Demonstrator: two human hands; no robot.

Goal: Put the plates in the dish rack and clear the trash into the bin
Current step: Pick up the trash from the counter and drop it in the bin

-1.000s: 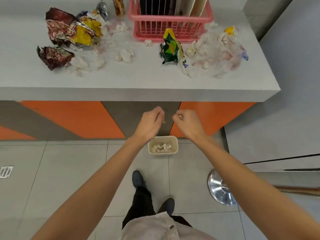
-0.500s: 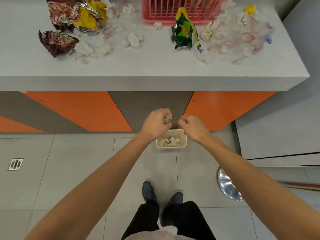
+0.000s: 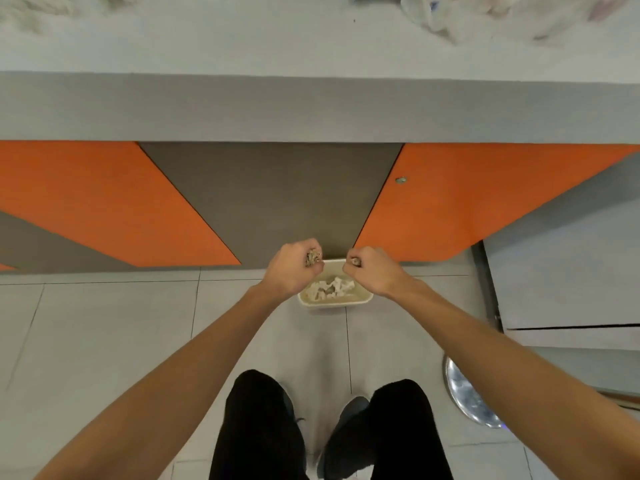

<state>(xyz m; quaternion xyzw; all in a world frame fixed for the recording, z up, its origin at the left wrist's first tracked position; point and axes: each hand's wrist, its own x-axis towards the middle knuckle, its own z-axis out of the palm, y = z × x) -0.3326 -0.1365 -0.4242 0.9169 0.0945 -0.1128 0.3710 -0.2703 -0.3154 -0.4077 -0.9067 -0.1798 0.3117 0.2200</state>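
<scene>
A small cream bin (image 3: 363, 299) stands on the tiled floor against the counter's base, with white crumpled paper inside. My left hand (image 3: 294, 268) hovers over the bin's left rim and grips a crumpled brownish scrap (image 3: 313, 257). My right hand (image 3: 372, 271) is over the bin's right rim, fingers curled round a small scrap (image 3: 355, 261) that barely shows. On the counter top, only the edges of the trash are in view: white tissue (image 3: 31, 8) at the far left and clear plastic wrap (image 3: 485, 15) at the right. The plates and the rack are out of view.
The grey counter edge (image 3: 311, 109) overhangs orange and grey cabinet panels (image 3: 86, 202). A shiny metal disc (image 3: 467, 396) lies on the floor at the right, beside a grey wall panel (image 3: 571, 265). My legs and shoes (image 3: 346, 434) stand behind the bin.
The view has tilted down and moved closer to the bin, so the rack and most of the trash have left the frame. Both hands have lowered towards the bin, still holding scraps.
</scene>
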